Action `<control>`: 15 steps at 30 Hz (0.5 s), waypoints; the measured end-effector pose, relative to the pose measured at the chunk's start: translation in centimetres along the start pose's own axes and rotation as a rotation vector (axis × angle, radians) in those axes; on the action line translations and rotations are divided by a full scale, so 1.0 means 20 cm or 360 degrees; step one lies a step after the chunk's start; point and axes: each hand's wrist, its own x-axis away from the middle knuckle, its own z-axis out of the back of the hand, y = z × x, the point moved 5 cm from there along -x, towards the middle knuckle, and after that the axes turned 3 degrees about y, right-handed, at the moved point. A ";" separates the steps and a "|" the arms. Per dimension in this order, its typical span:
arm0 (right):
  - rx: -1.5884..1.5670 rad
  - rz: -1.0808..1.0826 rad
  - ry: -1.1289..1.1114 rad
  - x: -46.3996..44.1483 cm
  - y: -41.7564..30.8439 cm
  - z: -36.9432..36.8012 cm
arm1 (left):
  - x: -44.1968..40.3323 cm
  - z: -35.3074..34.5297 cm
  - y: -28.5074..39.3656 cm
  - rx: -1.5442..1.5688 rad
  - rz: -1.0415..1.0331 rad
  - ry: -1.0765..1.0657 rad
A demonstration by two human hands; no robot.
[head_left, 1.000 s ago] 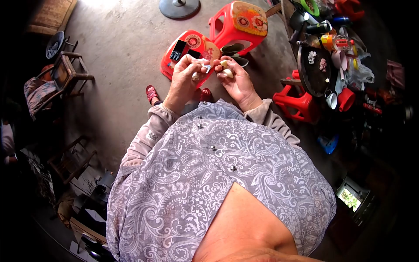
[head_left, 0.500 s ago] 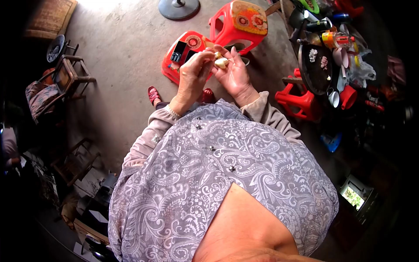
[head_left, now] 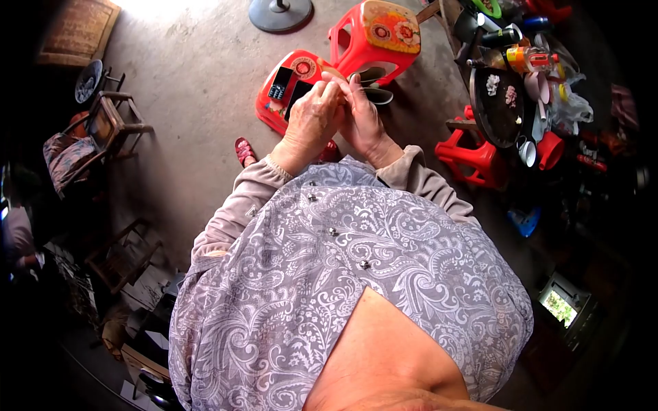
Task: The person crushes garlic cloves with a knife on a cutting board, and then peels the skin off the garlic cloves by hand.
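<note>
Over a low red stool [head_left: 269,104], my two hands are pressed together in front of my body. My left hand [head_left: 314,123] is closed, back upward, its fingers bent against the other hand. My right hand [head_left: 367,127] is curled, its thumb raised and its fingers partly covered by the left. The pale garlic cloves seen in the right palm a moment ago are now hidden between the hands. A black keypad phone [head_left: 279,83] lies on the stool just beyond the left hand.
A taller red stool [head_left: 388,34] stands beyond my hands, with dark shoes [head_left: 377,94] by it. At right, a dark round tabletop [head_left: 495,118] holds white and pinkish pieces, near bottles and a white mug [head_left: 526,152]. A wooden chair [head_left: 118,123] is at left.
My left hand has moved right over my right palm, and the right hand has curled up from lying open. The garlic cloves have gone out of sight.
</note>
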 end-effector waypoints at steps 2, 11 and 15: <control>0.0071 0.0012 -0.0018 0.00 -0.01 -0.01 | 0.01 0.00 0.00 0.0029 0.0016 0.0049; -0.0481 -0.0290 0.0119 -0.02 0.08 0.05 | 0.12 -0.08 -0.26 0.1116 0.0813 0.0111; -0.0481 -0.0246 0.0216 -0.03 0.13 0.12 | 0.14 -0.07 -0.27 0.2218 0.1285 0.0120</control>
